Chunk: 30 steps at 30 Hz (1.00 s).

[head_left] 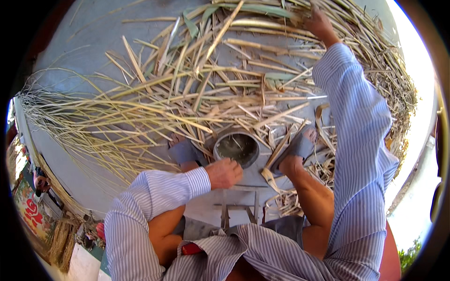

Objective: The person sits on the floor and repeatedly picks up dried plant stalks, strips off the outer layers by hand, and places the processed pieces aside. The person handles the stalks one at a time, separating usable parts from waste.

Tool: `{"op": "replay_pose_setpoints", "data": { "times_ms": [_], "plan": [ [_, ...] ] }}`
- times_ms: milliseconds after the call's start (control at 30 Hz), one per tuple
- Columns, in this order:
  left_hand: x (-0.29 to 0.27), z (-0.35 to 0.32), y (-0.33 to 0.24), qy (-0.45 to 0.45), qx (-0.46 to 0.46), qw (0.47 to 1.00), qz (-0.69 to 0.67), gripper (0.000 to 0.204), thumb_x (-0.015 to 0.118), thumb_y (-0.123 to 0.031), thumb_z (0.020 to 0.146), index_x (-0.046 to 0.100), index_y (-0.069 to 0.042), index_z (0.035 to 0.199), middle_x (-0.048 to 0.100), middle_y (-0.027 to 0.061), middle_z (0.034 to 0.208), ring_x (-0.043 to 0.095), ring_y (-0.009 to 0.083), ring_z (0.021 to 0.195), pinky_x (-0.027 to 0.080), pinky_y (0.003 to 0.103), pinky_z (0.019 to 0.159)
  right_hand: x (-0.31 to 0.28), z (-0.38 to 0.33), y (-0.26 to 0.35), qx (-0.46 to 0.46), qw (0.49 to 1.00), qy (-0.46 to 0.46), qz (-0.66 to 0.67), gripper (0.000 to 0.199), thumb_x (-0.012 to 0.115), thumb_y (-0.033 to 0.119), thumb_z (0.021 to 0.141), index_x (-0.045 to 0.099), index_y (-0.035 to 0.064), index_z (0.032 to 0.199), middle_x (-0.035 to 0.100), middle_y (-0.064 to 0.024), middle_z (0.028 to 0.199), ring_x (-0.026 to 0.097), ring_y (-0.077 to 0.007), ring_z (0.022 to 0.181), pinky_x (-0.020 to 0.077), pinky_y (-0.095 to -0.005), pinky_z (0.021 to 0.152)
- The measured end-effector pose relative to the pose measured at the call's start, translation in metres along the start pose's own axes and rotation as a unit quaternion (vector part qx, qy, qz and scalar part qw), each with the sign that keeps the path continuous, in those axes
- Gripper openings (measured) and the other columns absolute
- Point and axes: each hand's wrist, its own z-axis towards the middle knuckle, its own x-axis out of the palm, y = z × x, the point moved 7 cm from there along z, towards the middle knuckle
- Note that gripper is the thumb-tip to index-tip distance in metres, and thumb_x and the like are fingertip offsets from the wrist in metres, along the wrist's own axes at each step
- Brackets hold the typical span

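left hand (225,173): fingers curled together, beside bowl (217,151). right hand (321,25): at stalks (358,35), floor's (105,42) far right edge; can't tell grip.

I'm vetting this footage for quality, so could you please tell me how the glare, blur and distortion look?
Head view: glare washes out a strip along the right side; fisheye distortion bends straight edges inside a black surround; the right hand, near the top, looks slightly soft; the left hand and left striped cuff look clearer.
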Motion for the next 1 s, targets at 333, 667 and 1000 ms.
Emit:
{"op": "replay_pose_setpoints", "data": {
  "times_ms": [333, 667, 1000],
  "plan": [
    [0.085, 0.017, 0.048, 0.185, -0.187, 0.964, 0.050, 0.031, 0.060, -0.022, 0.083, 0.067, 0.001, 0.103, 0.065, 0.0201, 0.098, 0.062, 0.0251, 0.079, 0.045, 0.038, 0.056, -0.064, -0.027, 0.039, -0.075, 0.938, -0.090, -0.325, 0.031, 0.056, 0.026, 0.091, 0.059, 0.0116, 0.118, 0.065, -0.0185, 0.113, 0.062, -0.0366, 0.105, 0.0476, -0.0469, 0.086],
    [-0.134, 0.043, 0.035, -0.151, -0.124, 0.961, 0.197, 0.016, 0.064, -0.021, 0.076, 0.055, -0.008, 0.070, 0.055, 0.0059, 0.065, 0.057, 0.0207, 0.066, 0.044, 0.036, 0.058, -0.225, -0.147, -0.028, 0.048, 0.954, -0.083, -0.285, 0.023, 0.050, 0.019, 0.096, 0.062, 0.0168, 0.115, 0.067, -0.0101, 0.111, 0.064, -0.0314, 0.102, 0.0431, -0.0488, 0.089],
    [-0.419, -0.053, 0.005, -0.147, -0.274, 0.879, 0.363, 0.034, 0.070, -0.039, 0.082, 0.071, -0.008, 0.094, 0.068, 0.0081, 0.085, 0.061, 0.0248, 0.082, 0.043, 0.040, 0.075, -0.363, -0.322, -0.054, 0.097, 0.938, -0.166, -0.289, 0.026, 0.052, 0.011, 0.094, 0.059, 0.0084, 0.120, 0.065, -0.0146, 0.115, 0.065, -0.0372, 0.096, 0.0500, -0.0488, 0.083]
  ]
}}
